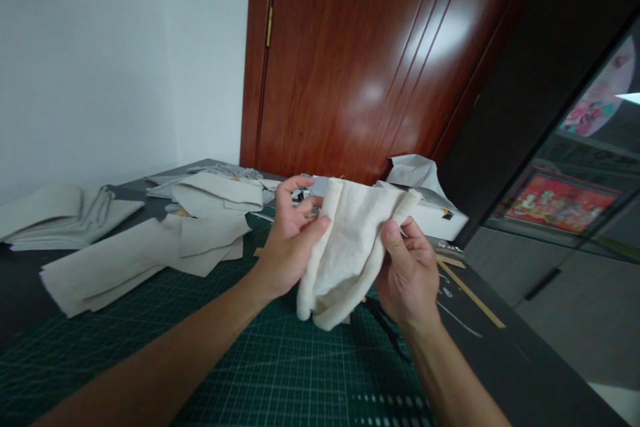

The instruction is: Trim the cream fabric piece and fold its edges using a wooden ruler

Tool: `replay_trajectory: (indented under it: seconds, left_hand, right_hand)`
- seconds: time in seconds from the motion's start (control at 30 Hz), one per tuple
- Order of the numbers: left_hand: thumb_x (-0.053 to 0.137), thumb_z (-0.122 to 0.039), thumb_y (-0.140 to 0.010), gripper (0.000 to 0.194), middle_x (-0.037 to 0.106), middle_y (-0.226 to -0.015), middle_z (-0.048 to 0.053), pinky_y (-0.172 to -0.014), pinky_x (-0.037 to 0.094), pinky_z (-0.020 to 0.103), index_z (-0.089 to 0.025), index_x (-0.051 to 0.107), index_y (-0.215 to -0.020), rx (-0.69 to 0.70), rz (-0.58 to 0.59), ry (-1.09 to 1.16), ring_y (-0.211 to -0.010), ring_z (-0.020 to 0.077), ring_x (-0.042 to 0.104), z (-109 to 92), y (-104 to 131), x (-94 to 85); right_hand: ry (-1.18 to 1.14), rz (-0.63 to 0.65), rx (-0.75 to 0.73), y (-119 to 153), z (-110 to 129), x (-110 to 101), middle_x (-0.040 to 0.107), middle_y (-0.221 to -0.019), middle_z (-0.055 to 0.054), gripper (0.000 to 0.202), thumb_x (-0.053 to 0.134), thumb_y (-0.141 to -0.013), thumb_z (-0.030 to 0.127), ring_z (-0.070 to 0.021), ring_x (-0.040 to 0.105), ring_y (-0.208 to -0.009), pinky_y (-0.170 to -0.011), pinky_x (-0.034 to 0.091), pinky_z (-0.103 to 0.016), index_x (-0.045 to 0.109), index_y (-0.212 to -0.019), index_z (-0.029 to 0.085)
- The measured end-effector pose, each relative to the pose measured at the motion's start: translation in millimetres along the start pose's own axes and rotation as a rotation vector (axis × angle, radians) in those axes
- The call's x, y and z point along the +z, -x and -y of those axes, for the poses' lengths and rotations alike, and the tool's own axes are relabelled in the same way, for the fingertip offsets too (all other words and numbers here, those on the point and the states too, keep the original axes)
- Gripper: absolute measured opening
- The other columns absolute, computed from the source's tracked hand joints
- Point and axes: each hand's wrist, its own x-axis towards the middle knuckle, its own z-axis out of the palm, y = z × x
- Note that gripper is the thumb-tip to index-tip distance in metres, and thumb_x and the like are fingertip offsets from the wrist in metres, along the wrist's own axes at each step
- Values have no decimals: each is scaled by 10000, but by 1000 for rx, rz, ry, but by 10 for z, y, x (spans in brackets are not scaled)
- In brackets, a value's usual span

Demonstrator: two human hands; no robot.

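A piece of cream fabric (353, 233) with thick rolled side edges hangs between my two hands, above the green cutting mat (280, 373). My left hand (295, 240) pinches its left edge between thumb and fingers. On the other side, my right hand (407, 267) grips the right edge, thumb in front and some fingers hidden behind. The fabric's lower end curls toward me and sags open. Behind and below it, a black-handled tool (387, 327), partly covered by my right hand, lies on the mat.
Folded cream cloth pieces (135, 257) and a cloth stack (75, 213) lie at the left. A white box (443, 217) stands behind my right hand. A wooden ruler strip (473, 293) and a white cord (460, 320) lie on the dark table (530, 353). A brown door (350, 67) rises behind.
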Motion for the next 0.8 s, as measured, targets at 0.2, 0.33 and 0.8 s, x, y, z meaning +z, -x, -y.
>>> replay_trajectory:
  seconds: [0.2,0.33,0.8]
  left_hand:
    - [562,-51,-872,313,599,-1118,47,-1027,509,452,-301,690,-1012,385,90,-703,-1108,258,620,28,-161,71]
    - [704,-26,-738,636,557,-1282,86,-981,559,426,-256,588,-1320,353,189,-771,-1143,275,626,-46,-537,143]
    - [503,110,-649,767,569,-1333,107,-1114,489,445,-186,606,-1350,698,242,-1279,-1279,279,592,-734,-946,246]
  right_hand:
    - [29,-38,-108,-354,-9,162,693,-913,22,207,696,-949,468,-175,668,-788,-715,572,-316,595,-988,292]
    - [159,-111,-369,-893,126,221,608,-853,32,256,618,-984,514,-169,650,-824,-798,562,-330,557,-913,276]
    - [481,282,-332,-1387,524,-45,726,-867,8,240,757,-775,184,-236,700,-841,-795,607,-429,692,-1002,226]
